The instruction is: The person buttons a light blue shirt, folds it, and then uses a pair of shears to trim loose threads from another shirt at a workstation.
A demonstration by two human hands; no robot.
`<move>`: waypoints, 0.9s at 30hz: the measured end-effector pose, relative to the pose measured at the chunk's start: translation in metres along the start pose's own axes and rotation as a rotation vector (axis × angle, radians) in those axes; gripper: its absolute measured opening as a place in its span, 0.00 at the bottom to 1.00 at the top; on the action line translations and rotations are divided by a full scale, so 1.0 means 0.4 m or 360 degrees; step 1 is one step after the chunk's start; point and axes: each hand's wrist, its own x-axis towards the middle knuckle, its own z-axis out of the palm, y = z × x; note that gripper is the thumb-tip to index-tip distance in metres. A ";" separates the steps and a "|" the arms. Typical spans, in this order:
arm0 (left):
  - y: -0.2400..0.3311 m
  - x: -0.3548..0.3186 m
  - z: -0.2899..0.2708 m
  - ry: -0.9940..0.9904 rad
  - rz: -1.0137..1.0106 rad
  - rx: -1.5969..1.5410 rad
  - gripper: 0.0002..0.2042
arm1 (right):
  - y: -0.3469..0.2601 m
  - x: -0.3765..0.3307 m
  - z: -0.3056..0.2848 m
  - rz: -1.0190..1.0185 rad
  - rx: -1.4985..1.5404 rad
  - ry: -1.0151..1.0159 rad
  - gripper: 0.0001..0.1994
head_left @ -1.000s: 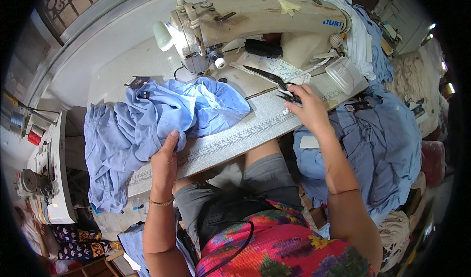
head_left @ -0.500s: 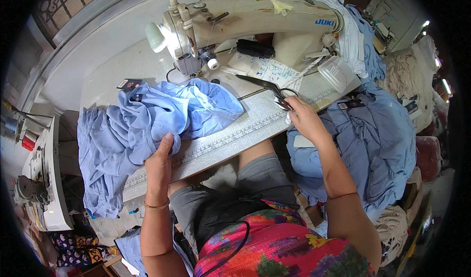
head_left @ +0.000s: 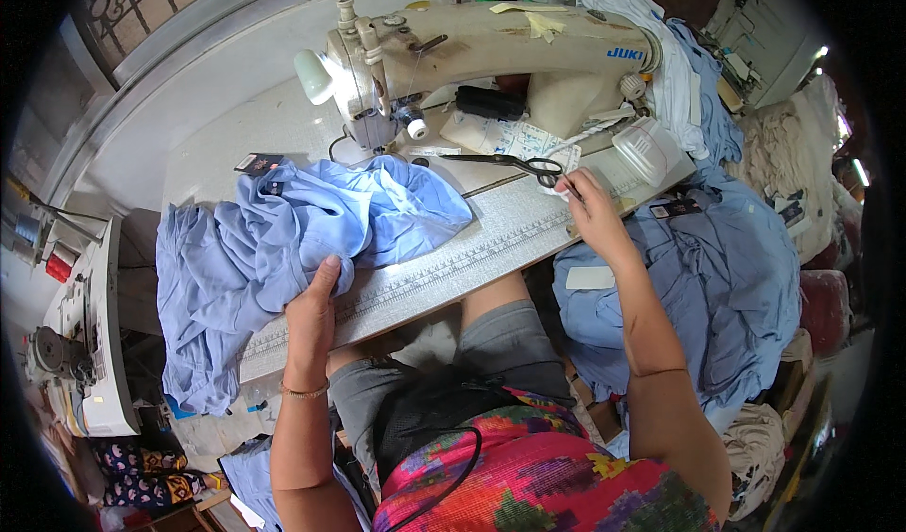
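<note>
A light blue garment (head_left: 274,240) lies bunched on the sewing machine's table, its left part draping over the edge. My left hand (head_left: 313,301) grips the garment's near edge, thumb on top and fingers hidden beneath. A pair of black scissors (head_left: 505,159) rests below the machine arm, blades to the left and handle loops to the right. Just right of those loops is my right hand (head_left: 595,216), its fingers pinched together around something small and dark that I cannot make out. A bit of white (head_left: 549,191) shows beside the fingertips.
The sewing machine (head_left: 491,46) stands behind the garment with its lamp (head_left: 313,76) lit. A clear plastic box (head_left: 646,150) sits at the table's right end. More blue garments (head_left: 698,268) are heaped to the right. A second machine (head_left: 57,357) is at left.
The scissors have swung flatter and now lie apart from my right hand, which has shifted slightly right and up. My left hand keeps its grip on the garment.
</note>
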 end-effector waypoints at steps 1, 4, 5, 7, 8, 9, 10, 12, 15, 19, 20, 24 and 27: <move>0.001 -0.002 0.005 0.0014 0.0013 -0.0011 0.27 | -0.004 -0.009 -0.010 0.0044 -0.0007 -0.0097 0.10; 0.010 -0.009 0.012 0.0056 -0.0002 -0.0020 0.27 | 0.023 -0.046 -0.014 0.0069 -0.0189 -0.0185 0.12; 0.013 -0.011 0.013 0.0072 -0.0013 -0.0018 0.27 | 0.037 -0.055 -0.016 0.0056 -0.0275 -0.0179 0.13; 0.005 -0.008 0.009 0.0045 0.0036 -0.0030 0.26 | 0.066 -0.065 -0.037 0.0067 -0.0453 -0.0008 0.12; 0.003 -0.006 0.008 0.0031 0.0063 -0.0033 0.26 | 0.076 -0.067 -0.047 0.0072 -0.0539 0.0080 0.11; 0.003 -0.005 0.007 0.0031 0.0049 -0.0027 0.26 | 0.079 -0.067 -0.057 0.0150 -0.0545 0.0168 0.10; 0.004 -0.005 0.007 0.0032 0.0036 -0.0020 0.26 | 0.088 -0.064 -0.061 0.0127 -0.0511 0.0251 0.09; 0.007 -0.005 0.011 0.0026 0.0033 -0.0027 0.26 | 0.118 -0.052 -0.072 0.0081 -0.0450 0.0424 0.08; 0.005 -0.004 0.011 0.0028 0.0039 -0.0001 0.25 | 0.194 -0.026 -0.073 0.0368 0.0046 0.0652 0.07; 0.008 -0.005 0.006 0.0030 0.0015 0.0023 0.24 | 0.200 0.025 -0.065 0.0541 0.0480 0.1022 0.07; 0.006 -0.006 0.013 0.0014 0.0010 -0.0025 0.24 | 0.204 0.031 -0.061 0.0533 0.0749 0.1078 0.07; 0.005 -0.003 0.004 0.0062 0.0006 0.0072 0.25 | 0.181 0.053 -0.051 0.0637 0.1635 0.1111 0.10; -0.002 -0.002 -0.001 0.0057 0.0005 0.0040 0.25 | 0.195 0.075 -0.059 0.0579 0.2013 0.1239 0.10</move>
